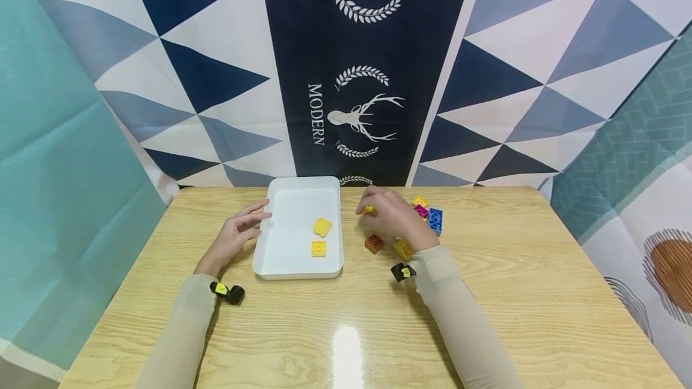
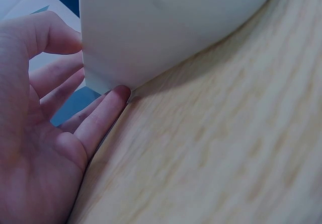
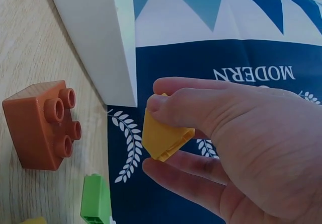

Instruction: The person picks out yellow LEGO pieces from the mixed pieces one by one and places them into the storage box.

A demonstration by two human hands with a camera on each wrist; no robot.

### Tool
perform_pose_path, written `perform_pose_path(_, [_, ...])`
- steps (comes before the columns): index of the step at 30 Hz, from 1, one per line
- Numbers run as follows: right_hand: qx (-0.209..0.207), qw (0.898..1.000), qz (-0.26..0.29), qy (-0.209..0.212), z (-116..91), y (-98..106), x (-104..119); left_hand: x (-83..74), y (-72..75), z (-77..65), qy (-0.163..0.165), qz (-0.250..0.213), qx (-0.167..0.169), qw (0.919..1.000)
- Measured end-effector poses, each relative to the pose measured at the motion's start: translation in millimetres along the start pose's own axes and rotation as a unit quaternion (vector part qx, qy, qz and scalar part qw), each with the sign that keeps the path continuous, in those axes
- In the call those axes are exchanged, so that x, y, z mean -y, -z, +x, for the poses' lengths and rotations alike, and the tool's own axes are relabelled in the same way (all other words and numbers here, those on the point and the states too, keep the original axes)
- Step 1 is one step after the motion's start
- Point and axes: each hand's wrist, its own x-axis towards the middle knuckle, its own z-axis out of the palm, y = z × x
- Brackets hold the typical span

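My right hand [image 1: 394, 212] pinches a yellow toy brick [image 3: 166, 133] with a sloped side between thumb and fingers, just right of a white tray [image 1: 292, 215]. In the right wrist view the brick is raised, its hollow underside partly showing. Over at the tray's left wall, my left hand [image 1: 233, 239] lies with its fingers extended, fingertips right at the rim. The left wrist view shows those fingertips against the tray's outer wall [image 2: 166, 27]. Inside the tray, toward its right side, are a rounded yellow piece [image 1: 322, 227] and a square yellow brick [image 1: 318, 249].
An orange-brown brick [image 1: 373, 244] sits between the tray and my right wrist, with a yellow brick [image 1: 403, 249] beside it. Behind that hand are blue [image 1: 435, 221], magenta [image 1: 420, 211] and yellow [image 1: 420, 201] bricks. A green brick [image 3: 95, 199] shows in the right wrist view. Patterned cloth hangs behind the table.
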Motion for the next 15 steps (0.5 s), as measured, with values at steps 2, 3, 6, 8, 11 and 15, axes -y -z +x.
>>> perform_pose_path(2, [-0.001, 1.0, -0.001, 0.002, 0.3, 0.0, 0.1, -0.3, 0.2, -0.3, 0.0, 0.001, -0.001, 1.0])
perform_pose_path(3, [-0.001, 1.0, -0.002, 0.004, 0.4, -0.1, 0.0, -0.4, 0.3, -0.5, 0.0, 0.001, -0.001, 1.0])
perform_pose_path(6, [0.0, 1.0, -0.002, 0.005, 0.3, -0.2, -0.7, -1.4, 0.4, -1.1, -0.001, 0.002, 0.0, 1.0])
perform_pose_path(8, [0.001, 1.0, -0.001, 0.0, 0.1, 0.1, -1.0, -1.6, 0.3, -1.2, -0.002, 0.003, 0.001, 1.0])
perform_pose_path(11, [0.001, 1.0, 0.001, -0.007, -0.3, 0.8, -2.0, -1.5, 0.4, -1.0, -0.002, 0.003, 0.001, 1.0])
perform_pose_path(15, [0.002, 1.0, 0.006, -0.016, -1.0, 2.2, -1.9, -1.4, 0.5, -1.0, -0.003, 0.003, 0.001, 1.0])
